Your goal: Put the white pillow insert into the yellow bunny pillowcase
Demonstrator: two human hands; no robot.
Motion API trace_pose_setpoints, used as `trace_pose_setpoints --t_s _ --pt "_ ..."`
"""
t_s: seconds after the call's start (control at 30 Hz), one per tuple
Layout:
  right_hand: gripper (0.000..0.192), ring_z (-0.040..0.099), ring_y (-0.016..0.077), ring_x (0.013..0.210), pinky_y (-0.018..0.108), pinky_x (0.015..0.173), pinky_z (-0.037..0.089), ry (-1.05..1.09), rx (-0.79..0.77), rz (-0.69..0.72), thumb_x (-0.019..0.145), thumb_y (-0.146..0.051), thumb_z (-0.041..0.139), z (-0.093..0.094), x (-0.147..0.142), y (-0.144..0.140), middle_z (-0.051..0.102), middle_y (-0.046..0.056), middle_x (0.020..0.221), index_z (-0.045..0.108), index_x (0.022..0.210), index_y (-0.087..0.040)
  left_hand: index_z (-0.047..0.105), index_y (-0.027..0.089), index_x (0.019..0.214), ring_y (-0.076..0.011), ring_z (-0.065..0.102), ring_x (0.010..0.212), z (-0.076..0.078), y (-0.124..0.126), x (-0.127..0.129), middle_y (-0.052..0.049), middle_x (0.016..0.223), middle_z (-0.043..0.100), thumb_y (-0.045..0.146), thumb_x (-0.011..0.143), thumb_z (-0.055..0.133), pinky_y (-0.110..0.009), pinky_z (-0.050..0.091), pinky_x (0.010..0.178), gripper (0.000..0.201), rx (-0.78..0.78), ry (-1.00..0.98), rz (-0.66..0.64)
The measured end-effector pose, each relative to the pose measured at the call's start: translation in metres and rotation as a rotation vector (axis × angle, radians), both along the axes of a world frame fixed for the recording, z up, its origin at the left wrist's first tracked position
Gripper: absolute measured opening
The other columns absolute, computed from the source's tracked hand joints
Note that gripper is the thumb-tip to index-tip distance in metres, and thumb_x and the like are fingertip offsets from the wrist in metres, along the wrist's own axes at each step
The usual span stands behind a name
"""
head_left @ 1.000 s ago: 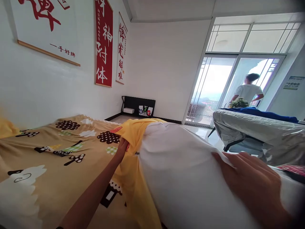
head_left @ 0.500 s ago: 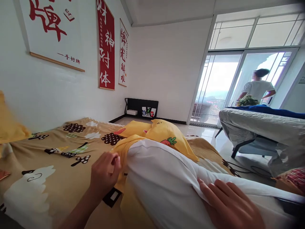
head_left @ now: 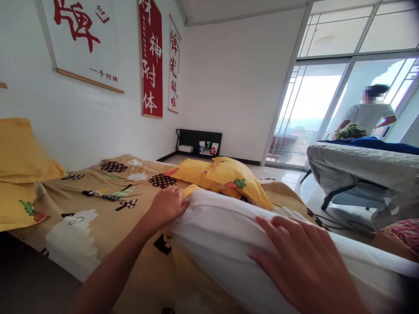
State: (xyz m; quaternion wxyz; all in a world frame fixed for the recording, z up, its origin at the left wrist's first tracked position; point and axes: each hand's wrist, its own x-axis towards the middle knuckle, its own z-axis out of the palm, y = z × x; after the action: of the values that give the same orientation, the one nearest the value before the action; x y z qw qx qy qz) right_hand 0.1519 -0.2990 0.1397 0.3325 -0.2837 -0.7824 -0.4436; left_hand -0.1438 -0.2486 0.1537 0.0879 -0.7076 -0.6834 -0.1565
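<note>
A plump white pillow (head_left: 222, 231) stretches across the lower middle of the view, its far end inside a yellow pillowcase (head_left: 191, 190). My left hand (head_left: 168, 203) is closed on the pillowcase's edge at the pillow's far left corner. On top of the pillow rests my right hand (head_left: 301, 253), fingers apart and thumb spread along the near side. Part of the pillowcase hangs below the pillow and is partly hidden by it. Beneath everything lies a brown patterned sheet (head_left: 108, 235) with sheep and tree prints.
Yellow cushions with carrot prints (head_left: 238, 176) lie just beyond the pillow; more yellow cushions (head_left: 19, 150) stand at the left. A plastic-covered table (head_left: 353, 161) is at the right. Behind it a person (head_left: 369, 113) stands by the glass doors. Cables (head_left: 340, 222) trail on the floor.
My left hand has moved up and forward onto the pillowcase edge. My right hand has shifted forward along the pillow, its fingers spreading. The view has turned slightly left.
</note>
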Motion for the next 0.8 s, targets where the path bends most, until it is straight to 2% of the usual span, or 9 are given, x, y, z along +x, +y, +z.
trace_pose_setpoints --t_s 0.1,0.23,0.37,0.47,0.57,0.63,0.7,0.8 --pt "0.061 0.044 0.0349 0.121 0.049 0.098 0.033 -0.040 -0.102 -0.047 0.090 -0.055 0.048 0.009 -0.047 0.017 0.049 0.017 0.132 0.045 0.140 -0.020 0.057 0.012 0.095 -0.0288 0.062 0.090 -0.005 0.010 0.003 -0.015 0.095 0.066 0.026 0.084 0.050 -0.034 0.042 0.073 0.019 0.026 -0.098 -0.052" --pt "0.069 0.052 0.0354 0.111 0.054 0.094 0.038 -0.210 -0.409 -0.187 0.085 -0.054 0.058 0.009 -0.090 0.040 0.055 0.018 0.122 0.037 0.146 -0.028 0.056 0.016 0.089 -0.0233 0.062 0.084 -0.002 0.025 -0.004 -0.009 0.090 0.067 0.021 0.078 0.052 -0.029 0.041 0.069 0.013 0.093 -0.200 -0.088" --pt "0.059 0.056 0.0285 0.104 0.044 0.088 0.043 -0.286 -0.557 -0.140 0.088 -0.048 0.056 0.013 -0.093 0.048 0.057 0.013 0.116 0.040 0.143 -0.032 0.056 0.017 0.087 -0.0183 0.059 0.080 0.010 0.031 -0.012 -0.004 0.087 0.065 0.026 0.079 0.052 -0.026 0.043 0.069 0.013 0.126 -0.282 -0.152" --pt "0.053 0.058 0.0259 0.098 0.037 0.081 0.044 -0.299 -0.650 -0.147 0.088 -0.047 0.055 0.019 -0.088 0.049 0.060 0.009 0.108 0.045 0.138 -0.032 0.056 0.016 0.095 -0.0185 0.059 0.084 0.016 0.030 -0.002 -0.004 0.092 0.065 0.012 0.075 0.050 -0.029 0.044 0.075 0.022 0.260 -0.261 -0.140" --pt "0.043 0.060 0.0253 0.091 0.034 0.074 0.044 -0.315 -0.735 -0.180 0.087 -0.047 0.055 0.023 -0.087 0.052 0.062 0.007 0.100 0.053 0.127 -0.030 0.058 0.016 0.096 -0.0254 0.057 0.094 0.018 0.026 0.017 -0.011 0.098 0.063 0.002 0.077 0.042 -0.039 0.040 0.081 0.028 0.550 0.051 -0.036" --pt "0.039 0.061 0.0259 0.089 0.034 0.072 0.043 -0.318 -0.735 -0.179 0.087 -0.047 0.055 0.022 -0.087 0.055 0.062 0.007 0.098 0.056 0.121 -0.028 0.060 0.016 0.094 -0.0287 0.055 0.096 0.021 0.026 0.029 -0.013 0.097 0.062 0.002 0.080 0.039 -0.042 0.038 0.079 0.029 0.662 0.250 -0.016" --pt "0.038 0.061 0.0265 0.089 0.034 0.071 0.044 -0.304 -0.695 -0.166 0.087 -0.046 0.055 0.018 -0.089 0.061 0.062 0.008 0.101 0.057 0.120 -0.026 0.061 0.016 0.093 -0.0286 0.056 0.091 0.024 0.028 0.042 -0.012 0.092 0.062 0.006 0.081 0.044 -0.041 0.037 0.077 0.023 0.646 0.283 -0.052" --pt "0.029 0.060 0.0260 0.090 0.035 0.070 0.043 -0.250 -0.620 -0.154 0.088 -0.039 0.054 0.006 -0.092 0.079 0.063 0.011 0.100 0.064 0.109 -0.021 0.062 0.015 0.093 -0.0265 0.059 0.084 0.025 0.035 0.071 -0.011 0.085 0.064 0.020 0.081 0.054 -0.037 0.039 0.074 0.014 0.486 0.172 -0.167"
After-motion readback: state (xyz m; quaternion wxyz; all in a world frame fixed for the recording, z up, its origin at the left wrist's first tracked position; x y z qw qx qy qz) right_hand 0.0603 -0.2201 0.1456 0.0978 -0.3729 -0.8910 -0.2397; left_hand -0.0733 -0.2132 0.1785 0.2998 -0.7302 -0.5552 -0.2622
